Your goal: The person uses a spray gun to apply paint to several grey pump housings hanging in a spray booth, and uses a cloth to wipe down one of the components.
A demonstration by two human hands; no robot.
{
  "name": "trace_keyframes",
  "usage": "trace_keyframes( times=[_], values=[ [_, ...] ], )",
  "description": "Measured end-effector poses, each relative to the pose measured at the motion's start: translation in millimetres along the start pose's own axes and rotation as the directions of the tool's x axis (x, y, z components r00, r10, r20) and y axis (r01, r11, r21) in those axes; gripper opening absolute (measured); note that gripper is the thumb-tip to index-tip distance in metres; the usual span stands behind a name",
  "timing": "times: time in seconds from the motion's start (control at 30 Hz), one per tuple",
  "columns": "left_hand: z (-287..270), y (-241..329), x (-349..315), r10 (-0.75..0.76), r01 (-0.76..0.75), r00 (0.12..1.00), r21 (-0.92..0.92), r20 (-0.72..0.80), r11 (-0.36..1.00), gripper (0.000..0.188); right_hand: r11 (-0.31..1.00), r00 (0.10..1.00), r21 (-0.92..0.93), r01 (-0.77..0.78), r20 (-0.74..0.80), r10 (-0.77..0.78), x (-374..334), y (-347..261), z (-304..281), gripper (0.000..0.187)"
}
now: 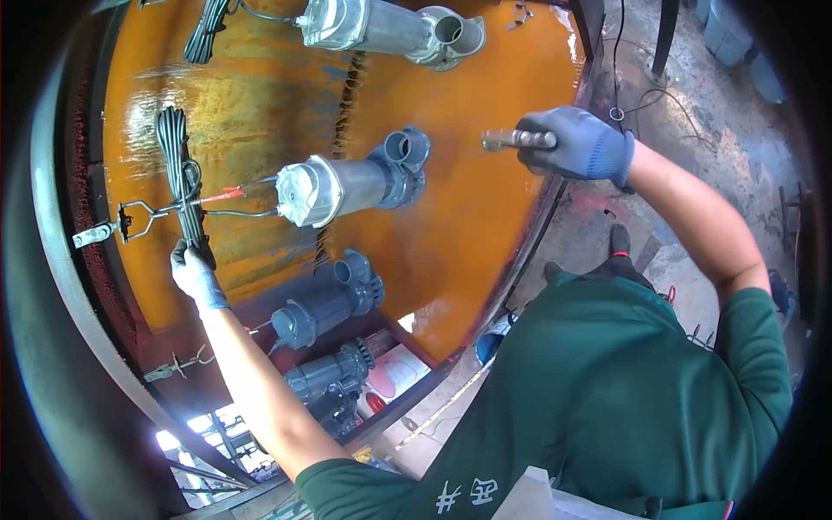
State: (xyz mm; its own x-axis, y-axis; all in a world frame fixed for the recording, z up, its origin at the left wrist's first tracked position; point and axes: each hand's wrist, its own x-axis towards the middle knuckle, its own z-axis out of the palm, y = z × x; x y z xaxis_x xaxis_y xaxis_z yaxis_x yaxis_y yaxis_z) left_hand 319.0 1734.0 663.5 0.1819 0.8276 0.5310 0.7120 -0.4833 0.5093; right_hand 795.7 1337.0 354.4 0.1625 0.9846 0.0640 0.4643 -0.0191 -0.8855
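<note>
Beside a hanging submersible pump (347,191), my left hand (198,273), in a grey-blue work glove, is closed round the lower end of a coiled black cable (178,160). The pump hangs from a hook (139,217) at its left; its motor body is bare silver metal, while its outlet end is coated blue-grey. My right hand (581,143), gloved too, grips a metal spray gun (518,139), held to the right of the pump with its front pointing left toward it. The trigger is hidden by the fingers.
A silver pump (390,30) hangs beyond, and blue-grey pumps (325,299) hang nearer on the same curved rail (65,251). Behind them stands an orange, paint-stained booth wall (468,217). A thin black hose (620,52) runs near my right wrist. Buckets (728,35) stand at the far right.
</note>
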Motion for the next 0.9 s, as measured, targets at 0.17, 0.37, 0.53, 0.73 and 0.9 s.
trace_keyframes(
  times=[0.17, 0.37, 0.53, 0.73, 0.9],
  values=[
    [7.1, 28.2, -25.5, 0.063, -0.062, 0.998, 0.116, -0.008, 0.991, 0.024, 0.964, 0.978, 0.258, 0.062, -0.21, -0.006, -34.7, 12.2, 28.8, 0.022],
    [1.1, 30.1, -45.4, 0.208, -0.196, 0.978, 0.242, -0.025, 0.95, 0.031, 0.997, 0.981, -0.067, -0.029, 0.191, 0.041, -74.6, 21.1, 50.9, 0.025],
    [-1.2, 33.3, -50.9, 0.215, -0.208, 0.976, 0.165, -0.031, 0.964, 0.033, 0.877, 0.93, 0.481, 0.007, -0.326, 0.171, -73.3, 16.1, 48.9, 0.022],
    [-0.3, 34.1, -55.7, 0.324, -0.299, 0.946, 0.317, -0.028, 0.9, 0.035, 0.89, 0.985, 0.432, 0.142, 0.029, -0.172, -95.2, -22.3, 36.9, 0.02],
    [-11.0, 42.2, -60.0, 0.209, -0.184, 0.978, 0.453, -0.005, 0.872, 0.04, 0.836, 0.984, 0.546, 0.052, -0.172, 0.051, -91.7, -37.2, 50.2, 0.019]
  ],
)
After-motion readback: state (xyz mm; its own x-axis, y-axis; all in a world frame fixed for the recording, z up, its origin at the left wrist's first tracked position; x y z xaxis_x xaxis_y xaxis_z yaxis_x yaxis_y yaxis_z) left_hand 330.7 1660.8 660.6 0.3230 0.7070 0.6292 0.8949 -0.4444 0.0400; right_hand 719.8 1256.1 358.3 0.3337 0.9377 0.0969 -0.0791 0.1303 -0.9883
